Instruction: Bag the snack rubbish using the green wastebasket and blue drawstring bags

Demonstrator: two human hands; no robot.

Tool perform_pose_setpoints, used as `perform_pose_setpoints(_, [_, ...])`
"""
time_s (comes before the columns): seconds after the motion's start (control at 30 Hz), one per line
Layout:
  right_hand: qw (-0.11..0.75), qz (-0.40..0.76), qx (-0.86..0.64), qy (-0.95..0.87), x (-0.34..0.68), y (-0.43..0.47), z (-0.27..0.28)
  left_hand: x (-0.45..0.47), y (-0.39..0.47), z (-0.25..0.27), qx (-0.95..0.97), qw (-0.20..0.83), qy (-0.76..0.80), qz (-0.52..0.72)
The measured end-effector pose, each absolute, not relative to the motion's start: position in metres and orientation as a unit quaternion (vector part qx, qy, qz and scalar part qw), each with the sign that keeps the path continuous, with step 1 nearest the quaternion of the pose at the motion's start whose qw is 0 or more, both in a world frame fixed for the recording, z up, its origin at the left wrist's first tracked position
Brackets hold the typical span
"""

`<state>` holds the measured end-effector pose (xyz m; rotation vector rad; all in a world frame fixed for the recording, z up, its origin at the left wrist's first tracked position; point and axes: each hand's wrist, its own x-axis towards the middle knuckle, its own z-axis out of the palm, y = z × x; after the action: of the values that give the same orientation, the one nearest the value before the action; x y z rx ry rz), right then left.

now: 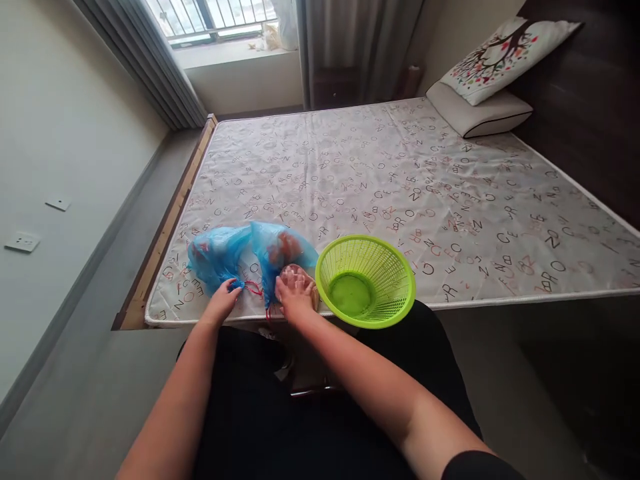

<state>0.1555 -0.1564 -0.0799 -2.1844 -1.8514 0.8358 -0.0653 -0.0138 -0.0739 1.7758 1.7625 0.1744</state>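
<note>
Two blue plastic bags lie side by side at the mattress's front edge, with reddish contents showing through. At the gathered neck of the left blue bag (217, 248), my left hand (223, 303) pinches the plastic between thumb and fingers. Red ties hang near both necks. My right hand (296, 300) is curled over a pinkish, see-through round item (295, 272) beside the right blue bag (280, 245); its exact kind is unclear, as the hand covers much of it. Right of that hand stands a green plastic basket (353, 293), tilted towards me, nothing visible inside.
The letter-printed mattress (350, 173) spans the view, with a wooden bed rail (170, 227) on its left. A tree-print pillow (505, 60) leans on a beige cushion (470, 110) at the back right. Beyond are grey curtains (350, 40) and a window.
</note>
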Motion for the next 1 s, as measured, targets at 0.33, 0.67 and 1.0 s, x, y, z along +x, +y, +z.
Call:
perform_pose_setpoints(0.33, [0.051, 0.211, -0.76, -0.612, 0.161, -0.186, -0.098, 0.01, -0.046, -0.09, 0.745, 0.253, 0.605, -0.123])
perform_pose_setpoints(0.67, [0.221, 0.002, -0.674, -0.705, 0.203, -0.28, -0.054, 0.038, -0.025, -0.073, 0.733, 0.229, 0.631, -0.113])
perform_pose_setpoints(1.0, [0.168, -0.005, -0.669, -0.724, 0.192, -0.26, -0.079, 0.017, -0.031, -0.071, 0.725, 0.247, 0.635, -0.101])
